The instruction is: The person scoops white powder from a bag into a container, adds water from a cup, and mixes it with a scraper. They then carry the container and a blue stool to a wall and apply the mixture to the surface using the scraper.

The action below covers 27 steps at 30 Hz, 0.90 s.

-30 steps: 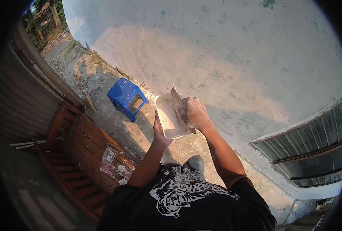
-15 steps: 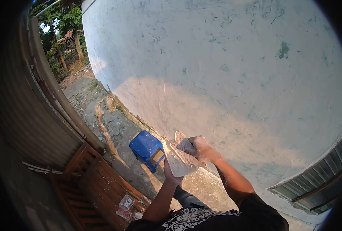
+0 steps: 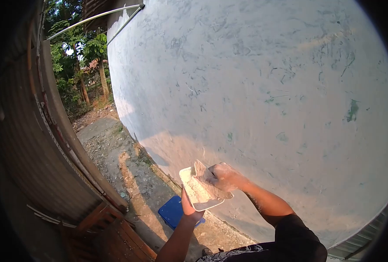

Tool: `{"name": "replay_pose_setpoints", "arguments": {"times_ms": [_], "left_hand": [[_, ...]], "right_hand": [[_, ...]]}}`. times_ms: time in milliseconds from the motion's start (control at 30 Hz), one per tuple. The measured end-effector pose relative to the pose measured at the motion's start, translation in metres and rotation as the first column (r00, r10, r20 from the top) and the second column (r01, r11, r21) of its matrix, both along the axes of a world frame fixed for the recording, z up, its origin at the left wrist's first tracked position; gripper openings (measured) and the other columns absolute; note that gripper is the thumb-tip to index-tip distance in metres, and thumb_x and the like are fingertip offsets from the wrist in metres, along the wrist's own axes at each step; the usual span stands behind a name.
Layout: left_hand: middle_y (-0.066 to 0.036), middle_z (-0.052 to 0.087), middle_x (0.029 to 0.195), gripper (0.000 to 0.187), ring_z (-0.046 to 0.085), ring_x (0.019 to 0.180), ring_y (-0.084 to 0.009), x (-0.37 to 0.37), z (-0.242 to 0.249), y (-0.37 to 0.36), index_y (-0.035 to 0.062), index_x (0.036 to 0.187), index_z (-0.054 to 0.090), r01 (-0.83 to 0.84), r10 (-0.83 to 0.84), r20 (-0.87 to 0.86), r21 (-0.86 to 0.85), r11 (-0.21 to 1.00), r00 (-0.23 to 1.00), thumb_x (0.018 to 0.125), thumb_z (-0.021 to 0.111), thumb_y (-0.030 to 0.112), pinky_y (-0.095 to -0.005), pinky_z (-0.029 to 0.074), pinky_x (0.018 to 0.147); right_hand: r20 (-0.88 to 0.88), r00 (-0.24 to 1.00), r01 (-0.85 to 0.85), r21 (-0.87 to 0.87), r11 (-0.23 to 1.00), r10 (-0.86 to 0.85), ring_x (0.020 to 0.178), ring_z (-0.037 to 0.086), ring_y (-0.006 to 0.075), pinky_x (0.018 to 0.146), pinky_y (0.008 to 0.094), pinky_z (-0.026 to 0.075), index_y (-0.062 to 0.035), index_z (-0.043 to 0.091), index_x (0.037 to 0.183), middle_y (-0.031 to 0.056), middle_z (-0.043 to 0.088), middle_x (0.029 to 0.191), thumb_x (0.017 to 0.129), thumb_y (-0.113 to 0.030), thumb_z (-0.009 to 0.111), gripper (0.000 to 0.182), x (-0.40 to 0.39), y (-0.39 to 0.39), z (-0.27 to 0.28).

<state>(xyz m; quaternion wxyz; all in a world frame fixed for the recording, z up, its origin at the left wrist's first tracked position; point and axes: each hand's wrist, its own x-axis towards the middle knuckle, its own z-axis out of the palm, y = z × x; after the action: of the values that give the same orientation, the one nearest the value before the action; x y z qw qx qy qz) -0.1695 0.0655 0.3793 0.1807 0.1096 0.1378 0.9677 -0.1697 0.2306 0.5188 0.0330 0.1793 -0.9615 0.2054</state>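
A broad, pale plastered wall fills most of the view, mottled grey-white with small green flecks and fine scratches, its lower part lit warm by the sun. To the left runs a narrow strip of rough concrete ground that leads back to green trees, with a rusty corrugated metal fence along its far side and a thin white pipe crossing overhead from the wall's top corner. Low in the middle, the person's left hand comes up from below and supports a flat white board from underneath, fingers wrapped at its near edge; the board is held tilted, close to the wall without clearly touching it. The right hand, dusted with white plaster, is closed round the handle of a trowel whose blade lies across the board's upper face, pressed to the plaster there. The right forearm reaches in from the lower right, out of a black sleeve. Under the left wrist a blue plastic stool stands on the ground near the wall's foot, partly hidden by the arm. A wooden bench of reddish slats sits at the lower left, beside the fence
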Motion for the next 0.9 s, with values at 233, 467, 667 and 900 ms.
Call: {"name": "replay_pose_setpoints", "arguments": {"times_ms": [233, 467, 667, 900], "left_hand": [[-0.01, 0.051, 0.141, 0.053, 0.052, 0.129, -0.0268, -0.039, -0.033, -0.04, 0.0085, 0.148, 0.037, -0.773, 0.279, -0.769, -0.398, 0.494, 0.575, 0.106, 0.04, 0.04, -0.0471, 0.045, 0.108], [-0.006, 0.058, 0.135, 0.056, 0.056, 0.125, -0.0292, -0.052, -0.043, -0.102, 0.0148, 0.142, 0.049, -0.167, 0.159, 0.119, 0.062, 0.984, 0.98, 0.103, 0.038, 0.053, -0.0491, 0.044, 0.107], [-0.008, 0.056, 0.135, 0.054, 0.054, 0.126, -0.031, -0.071, -0.121, -0.175, 0.0139, 0.141, 0.049, -0.274, 0.245, 0.346, 0.037, 0.961, 0.906, 0.102, 0.042, 0.051, -0.052, 0.043, 0.107], [-0.01, 0.052, 0.14, 0.058, 0.051, 0.129, -0.0306, -0.093, -0.236, -0.261, 0.0118, 0.145, 0.046, -0.232, 0.263, 0.409, -0.124, 0.965, 0.874, 0.102, 0.041, 0.051, -0.0523, 0.041, 0.109]], "right_hand": [[0.001, 1.0, -0.028, -0.035, 0.999, 0.028, 0.082, 0.065, 0.0437, 0.073, 0.0487, 0.05, 0.0043, 0.068, 0.095, 0.0289, 0.066, 0.086, 0.09, -0.025, 0.066, 0.03, -0.065, -0.046, -0.012], [0.101, 0.986, -0.116, -0.177, 0.977, 0.136, 0.076, 0.068, 0.0405, 0.069, 0.0465, 0.053, 0.0046, 0.069, 0.098, 0.0256, 0.067, 0.077, 0.089, -0.028, 0.069, 0.034, -0.107, -0.106, -0.057], [0.142, 0.988, 0.006, -0.463, 0.886, 0.067, 0.058, 0.059, 0.022, 0.057, 0.0362, 0.046, -0.0002, 0.068, 0.096, 0.0132, 0.059, 0.062, 0.088, -0.025, 0.073, 0.027, -0.155, -0.146, -0.134], [0.602, 0.779, 0.543, -0.509, 0.669, -0.175, 0.055, 0.045, 0.0057, 0.051, 0.0237, 0.038, -0.0015, 0.068, 0.09, -0.0029, 0.057, 0.065, 0.092, -0.02, 0.072, 0.019, -0.193, -0.165, -0.382]]}}
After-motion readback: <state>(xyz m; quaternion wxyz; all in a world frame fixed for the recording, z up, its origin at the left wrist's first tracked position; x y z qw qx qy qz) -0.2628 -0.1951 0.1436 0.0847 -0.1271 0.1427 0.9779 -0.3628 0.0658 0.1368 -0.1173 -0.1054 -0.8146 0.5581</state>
